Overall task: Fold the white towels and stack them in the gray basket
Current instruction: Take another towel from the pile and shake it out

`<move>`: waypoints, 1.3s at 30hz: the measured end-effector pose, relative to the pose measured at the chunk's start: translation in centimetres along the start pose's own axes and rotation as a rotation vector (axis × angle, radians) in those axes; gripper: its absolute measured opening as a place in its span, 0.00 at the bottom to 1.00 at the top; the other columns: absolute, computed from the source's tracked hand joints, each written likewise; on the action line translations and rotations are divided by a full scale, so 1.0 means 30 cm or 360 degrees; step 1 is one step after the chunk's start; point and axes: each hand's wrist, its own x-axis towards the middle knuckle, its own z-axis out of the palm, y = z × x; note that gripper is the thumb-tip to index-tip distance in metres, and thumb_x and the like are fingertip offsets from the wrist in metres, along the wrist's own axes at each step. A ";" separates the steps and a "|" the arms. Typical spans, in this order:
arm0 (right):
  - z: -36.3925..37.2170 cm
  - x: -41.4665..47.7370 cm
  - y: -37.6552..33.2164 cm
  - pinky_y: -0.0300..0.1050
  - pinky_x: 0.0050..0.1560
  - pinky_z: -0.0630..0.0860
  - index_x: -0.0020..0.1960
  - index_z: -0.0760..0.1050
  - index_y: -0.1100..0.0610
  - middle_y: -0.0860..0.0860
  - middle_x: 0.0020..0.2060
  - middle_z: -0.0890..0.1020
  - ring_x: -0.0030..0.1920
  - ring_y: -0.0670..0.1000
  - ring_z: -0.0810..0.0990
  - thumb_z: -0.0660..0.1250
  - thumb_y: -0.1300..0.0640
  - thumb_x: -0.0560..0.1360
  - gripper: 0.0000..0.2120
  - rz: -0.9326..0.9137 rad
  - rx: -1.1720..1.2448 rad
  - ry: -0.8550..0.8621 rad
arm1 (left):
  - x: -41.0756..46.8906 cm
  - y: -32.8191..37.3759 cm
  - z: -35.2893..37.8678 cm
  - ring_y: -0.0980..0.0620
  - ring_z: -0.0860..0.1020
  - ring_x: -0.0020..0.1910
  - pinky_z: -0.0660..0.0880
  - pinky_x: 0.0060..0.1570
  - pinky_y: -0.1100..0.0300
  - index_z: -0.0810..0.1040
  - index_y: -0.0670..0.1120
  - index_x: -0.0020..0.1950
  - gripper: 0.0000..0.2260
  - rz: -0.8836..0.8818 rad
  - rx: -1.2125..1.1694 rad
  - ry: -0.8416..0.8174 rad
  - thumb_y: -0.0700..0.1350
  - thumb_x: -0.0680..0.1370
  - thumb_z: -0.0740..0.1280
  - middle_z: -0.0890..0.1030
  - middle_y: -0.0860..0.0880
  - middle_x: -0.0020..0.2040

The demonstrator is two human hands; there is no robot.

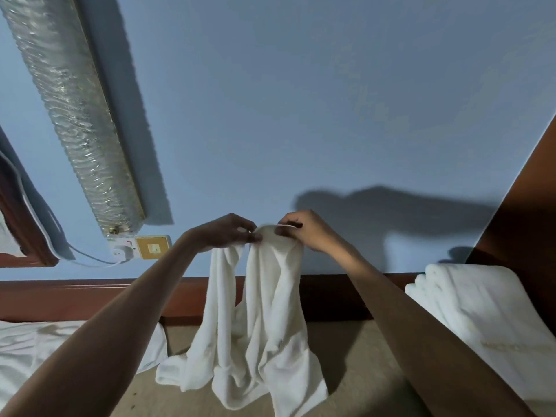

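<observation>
A white towel [264, 320] hangs in loose folds from both of my hands, and its lower end bunches on the beige surface [355, 365] below. My left hand [224, 234] pinches the towel's top edge at the left. My right hand [304, 231] pinches the same edge just to the right, close beside the left hand. A stack of folded white towels [469, 311] lies at the right. More white cloth [45, 347] lies spread at the left. No gray basket is in view.
A blue wall [301, 100] rises straight ahead, above a dark wooden board [90, 296]. A silver ribbed duct [75, 109] runs down the wall at the left, above a socket plate [141, 247] with a white cable. A brown wooden panel [523, 212] stands at the right.
</observation>
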 end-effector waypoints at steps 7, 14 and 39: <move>0.028 -0.133 0.214 0.51 0.44 0.75 0.40 0.77 0.62 0.57 0.36 0.80 0.39 0.56 0.77 0.72 0.61 0.75 0.07 0.0394 -0.0581 -0.0149 | 0.009 0.053 0.008 0.55 0.70 0.29 0.65 0.28 0.63 0.79 0.47 0.37 0.16 0.0010 -0.0396 0.0202 0.52 0.82 0.68 0.73 0.53 0.32; -0.021 -0.186 0.233 0.43 0.41 0.76 0.45 0.81 0.54 0.47 0.37 0.81 0.37 0.46 0.78 0.65 0.54 0.83 0.10 0.0519 0.0098 -0.0203 | 0.017 0.002 0.060 0.54 0.65 0.25 0.59 0.24 0.62 0.83 0.44 0.53 0.10 -0.0321 -0.0555 0.0476 0.49 0.82 0.68 0.76 0.47 0.40; 0.382 -0.133 0.066 0.38 0.37 0.82 0.55 0.79 0.69 0.59 0.46 0.83 0.43 0.52 0.84 0.66 0.69 0.80 0.06 0.1217 0.2001 0.0263 | -0.202 -0.156 0.401 0.61 0.82 0.43 0.78 0.43 0.65 0.84 0.47 0.49 0.02 -0.0179 -0.0060 0.0989 0.44 0.79 0.73 0.85 0.55 0.43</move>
